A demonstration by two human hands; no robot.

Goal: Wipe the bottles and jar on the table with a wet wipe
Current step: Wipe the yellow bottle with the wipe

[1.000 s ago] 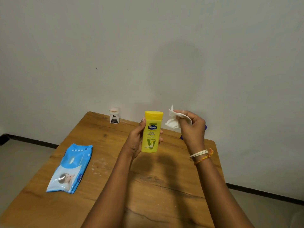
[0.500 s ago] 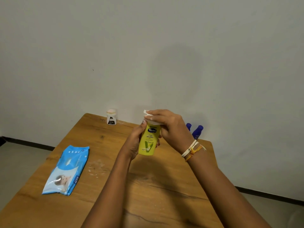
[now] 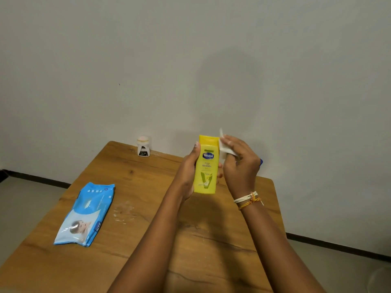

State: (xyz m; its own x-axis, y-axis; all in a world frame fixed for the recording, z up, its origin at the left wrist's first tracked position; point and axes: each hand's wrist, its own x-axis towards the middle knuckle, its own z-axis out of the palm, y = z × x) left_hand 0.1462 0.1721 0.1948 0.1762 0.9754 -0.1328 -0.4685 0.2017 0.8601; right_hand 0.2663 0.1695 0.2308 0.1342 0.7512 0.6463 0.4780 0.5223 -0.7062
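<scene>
My left hand point(image 3: 187, 172) grips a yellow lotion bottle point(image 3: 206, 166) upright above the wooden table point(image 3: 135, 246), label facing me. My right hand point(image 3: 241, 163) pinches a white wet wipe point(image 3: 224, 144) against the bottle's upper right side, by the cap. A small white jar point(image 3: 143, 146) with a pale lid stands at the table's far edge by the wall. A sliver of a blue bottle point(image 3: 261, 161) shows behind my right hand; the rest is hidden.
A light blue pack of wet wipes point(image 3: 85, 214) lies flat on the table's left side. A whitish smear point(image 3: 123, 210) marks the wood beside it. A grey wall rises just behind the table; the floor lies to either side.
My right hand slid the wipe from on top of the cap to the bottle's upper right side. The bottle now stands straighter and its yellow cap shows again.
</scene>
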